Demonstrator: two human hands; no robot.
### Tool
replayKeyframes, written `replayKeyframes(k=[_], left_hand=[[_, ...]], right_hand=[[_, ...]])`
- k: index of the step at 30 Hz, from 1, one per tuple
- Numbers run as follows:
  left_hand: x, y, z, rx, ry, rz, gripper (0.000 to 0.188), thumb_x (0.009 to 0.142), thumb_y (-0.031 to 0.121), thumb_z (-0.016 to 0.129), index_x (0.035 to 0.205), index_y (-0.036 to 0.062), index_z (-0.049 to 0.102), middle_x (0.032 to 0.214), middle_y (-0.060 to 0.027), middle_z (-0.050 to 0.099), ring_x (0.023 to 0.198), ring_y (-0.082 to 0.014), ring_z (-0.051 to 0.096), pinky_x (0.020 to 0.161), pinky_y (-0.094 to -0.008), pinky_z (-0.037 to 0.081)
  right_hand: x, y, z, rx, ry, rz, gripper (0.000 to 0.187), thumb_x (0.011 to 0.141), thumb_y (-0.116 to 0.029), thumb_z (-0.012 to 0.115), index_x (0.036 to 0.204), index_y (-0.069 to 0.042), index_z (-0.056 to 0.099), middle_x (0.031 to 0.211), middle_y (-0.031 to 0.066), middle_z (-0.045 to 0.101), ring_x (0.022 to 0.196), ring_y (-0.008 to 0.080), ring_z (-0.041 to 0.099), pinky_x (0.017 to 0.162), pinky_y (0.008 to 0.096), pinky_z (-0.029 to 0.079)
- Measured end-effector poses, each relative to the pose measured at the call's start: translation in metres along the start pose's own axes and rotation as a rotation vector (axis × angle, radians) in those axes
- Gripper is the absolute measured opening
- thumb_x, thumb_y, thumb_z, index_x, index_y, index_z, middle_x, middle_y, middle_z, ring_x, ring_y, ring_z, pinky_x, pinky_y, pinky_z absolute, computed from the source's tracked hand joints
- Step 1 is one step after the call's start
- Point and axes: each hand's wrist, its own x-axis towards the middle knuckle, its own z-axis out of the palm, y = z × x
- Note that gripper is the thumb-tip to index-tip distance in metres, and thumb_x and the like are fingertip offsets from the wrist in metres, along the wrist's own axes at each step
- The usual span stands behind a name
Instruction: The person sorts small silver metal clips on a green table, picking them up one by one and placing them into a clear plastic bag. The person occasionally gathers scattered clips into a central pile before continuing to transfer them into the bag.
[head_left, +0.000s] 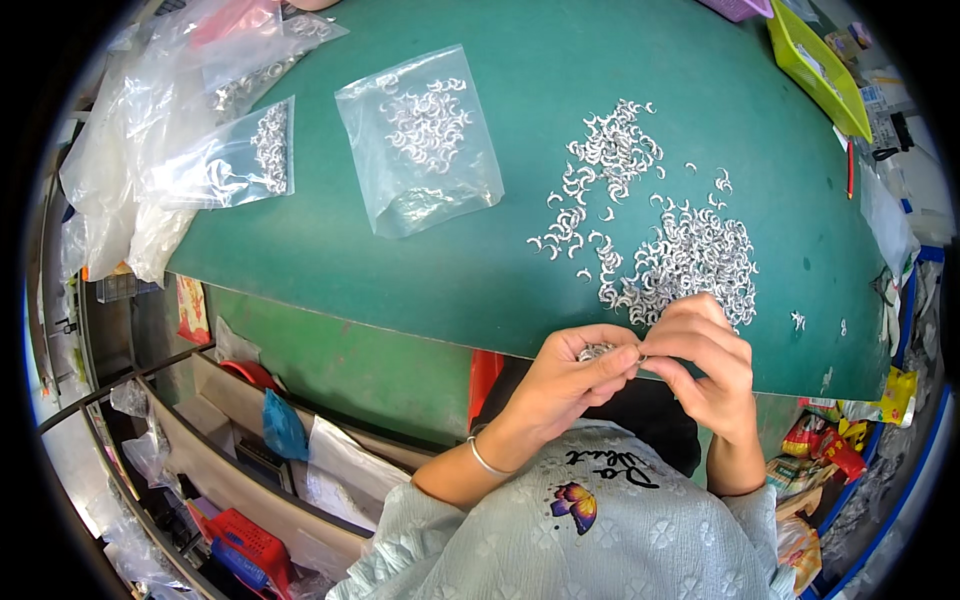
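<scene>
My left hand (575, 378) is curled around a small cluster of silver crescent-shaped pieces (596, 351). Its thumb and forefinger meet the fingertips of my right hand (705, 362), which pinches something tiny there, too small to make out. Both hands are just over the table's near edge. Right beyond them lies a large heap of the same silver crescents (695, 262) on the green table (450, 290). A looser heap (615, 145) spreads farther back. To the left, a clear plastic bag (420, 200) lies flat with many crescents in it.
Another clear bag of crescents (215, 165) sits at the table's left, beside crumpled plastic bags (120, 150). A yellow-green basket (825, 80) and a red pen (851, 170) are at the right edge. Below left stands a shelf (240, 400) with a red basket (250, 545).
</scene>
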Motion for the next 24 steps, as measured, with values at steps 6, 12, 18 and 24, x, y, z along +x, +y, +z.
replayKeyframes(k=[6, 12, 18, 24], left_hand=[[-0.004, 0.002, 0.009, 0.320, 0.200, 0.203, 0.012, 0.080, 0.002, 0.062, 0.091, -0.0020, 0.061, 0.081, -0.0060, 0.060, 0.057, -0.0032, 0.045, 0.047, -0.0159, 0.035], [-0.009, 0.003, 0.012, 0.554, 0.214, 0.391, 0.011, 0.078, 0.003, 0.065, 0.088, -0.0015, 0.063, 0.082, -0.0023, 0.064, 0.071, -0.0047, 0.054, 0.064, -0.0185, 0.044], [-0.008, 0.003, 0.014, 0.584, 0.189, 0.469, 0.012, 0.076, 0.001, 0.066, 0.087, -0.0010, 0.063, 0.081, -0.0025, 0.063, 0.075, -0.0056, 0.055, 0.068, -0.0197, 0.044], [-0.006, 0.001, 0.013, 0.630, 0.157, 0.490, 0.010, 0.076, -0.001, 0.065, 0.086, -0.0019, 0.062, 0.083, -0.0032, 0.063, 0.077, -0.0063, 0.055, 0.069, -0.0201, 0.044]], right_hand=[[-0.005, 0.000, 0.008, 0.078, 0.081, 0.174, 0.019, 0.064, -0.002, 0.071, 0.080, 0.000, 0.061, 0.081, 0.0090, 0.060, 0.077, 0.0231, 0.054, 0.070, 0.0324, 0.043], [-0.012, 0.005, 0.011, 0.203, 0.080, 0.203, 0.014, 0.066, 0.001, 0.068, 0.078, 0.000, 0.061, 0.079, 0.0090, 0.060, 0.075, 0.0215, 0.054, 0.068, 0.0310, 0.043], [-0.009, -0.001, 0.011, 0.136, 0.125, 0.156, 0.013, 0.066, 0.004, 0.066, 0.077, 0.001, 0.062, 0.078, 0.0096, 0.060, 0.073, 0.0220, 0.054, 0.066, 0.0314, 0.043], [-0.008, -0.003, 0.011, 0.083, 0.146, 0.110, 0.012, 0.066, 0.005, 0.065, 0.077, 0.001, 0.061, 0.079, 0.0101, 0.060, 0.072, 0.0231, 0.054, 0.065, 0.0321, 0.043]])
